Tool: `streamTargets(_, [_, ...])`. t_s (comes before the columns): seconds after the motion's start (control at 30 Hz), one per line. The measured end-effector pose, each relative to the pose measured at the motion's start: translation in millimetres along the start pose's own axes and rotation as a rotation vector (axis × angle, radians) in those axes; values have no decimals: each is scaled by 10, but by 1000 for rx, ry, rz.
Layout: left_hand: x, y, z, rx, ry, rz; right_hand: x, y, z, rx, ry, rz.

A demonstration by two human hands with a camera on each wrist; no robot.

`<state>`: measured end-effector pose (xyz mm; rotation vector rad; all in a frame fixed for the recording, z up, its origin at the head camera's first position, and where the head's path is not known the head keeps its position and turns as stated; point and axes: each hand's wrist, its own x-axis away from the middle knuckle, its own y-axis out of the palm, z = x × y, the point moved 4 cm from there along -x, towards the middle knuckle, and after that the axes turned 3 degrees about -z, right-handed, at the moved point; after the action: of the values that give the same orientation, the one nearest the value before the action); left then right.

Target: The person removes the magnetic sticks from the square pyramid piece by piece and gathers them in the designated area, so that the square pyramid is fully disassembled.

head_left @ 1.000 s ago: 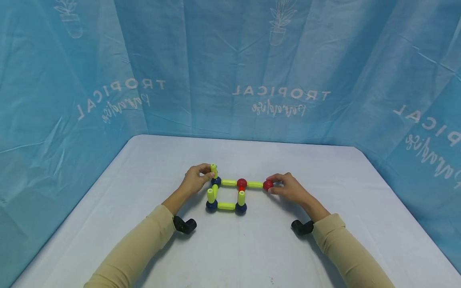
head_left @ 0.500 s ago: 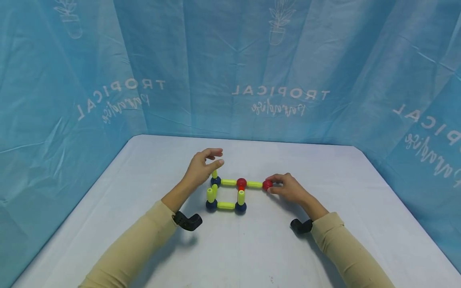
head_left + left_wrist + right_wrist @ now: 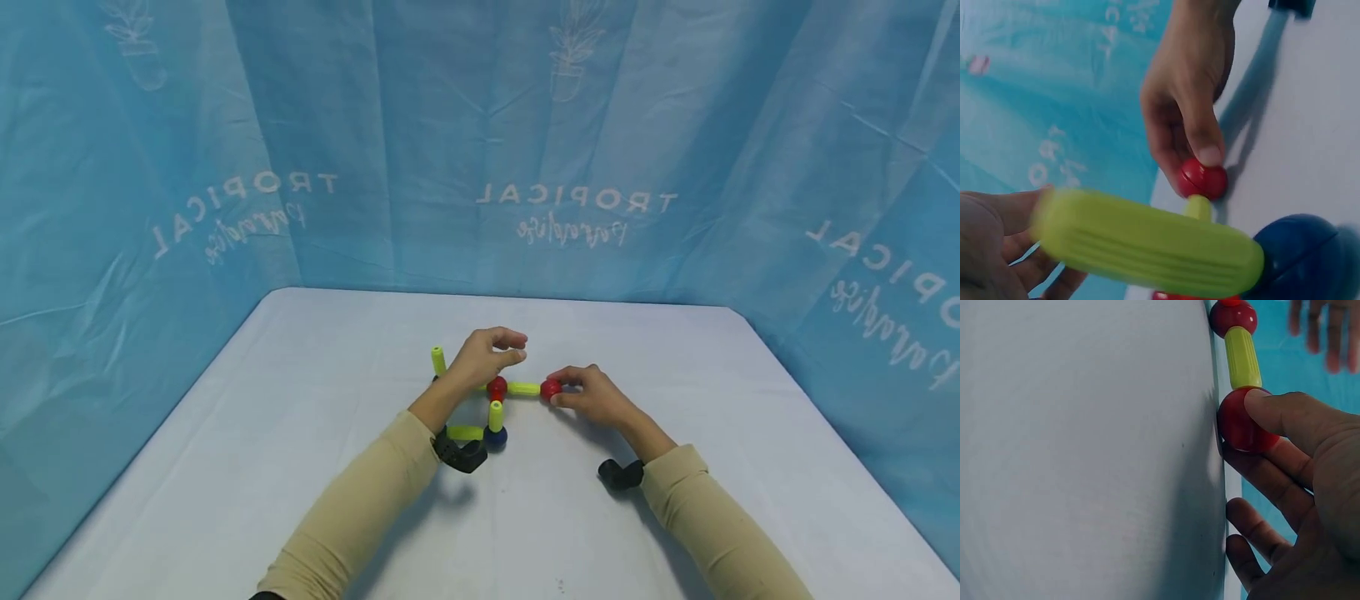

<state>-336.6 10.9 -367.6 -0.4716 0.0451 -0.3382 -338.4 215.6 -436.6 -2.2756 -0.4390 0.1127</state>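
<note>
On the white table stands a frame of yellow-green rods and balls. My right hand (image 3: 596,396) pinches the red ball (image 3: 1241,425) at the frame's right end between thumb and fingers. A yellow-green rod (image 3: 523,389) joins that ball to another red ball (image 3: 497,387). My left hand (image 3: 483,358) is raised over the frame with nothing in its fingers. In the left wrist view an upright yellow-green rod (image 3: 1154,244) rises close to the camera from a dark blue ball (image 3: 1300,259). The left forearm hides the frame's left side in the head view.
The white table (image 3: 337,350) reaches back to a blue printed curtain (image 3: 420,125), which also hangs along both sides. A black wrist mount (image 3: 459,454) on the left arm hangs close to the front dark blue ball (image 3: 495,439). Another black mount (image 3: 620,475) is on the right wrist.
My left hand has let go of the upright rod at the back left corner, lifted, and moved right across the frame. My right hand keeps pinching the red ball.
</note>
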Motion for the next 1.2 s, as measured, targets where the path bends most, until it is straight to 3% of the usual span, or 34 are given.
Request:
streamTargets(0.1, [-111, 52, -113, -21, -75, -22, 2, 11, -12, 20, -19, 4])
streamTargets(0.2, [-190, 91, -180, -74, -111, -27, 4, 13, -16, 28, -17, 12])
streamTargets(0.43, [-216, 172, -329, -218, -165, -47, -7, 20, -40, 10, -24, -1])
streamTargets(0.8, [-105, 197, -426, -416, -102, -125, 3, 83, -56, 65, -20, 36])
streamTargets(1.2, [76, 94, -559, -446, -35, -88, 69, 228, -286, 99, -65, 28])
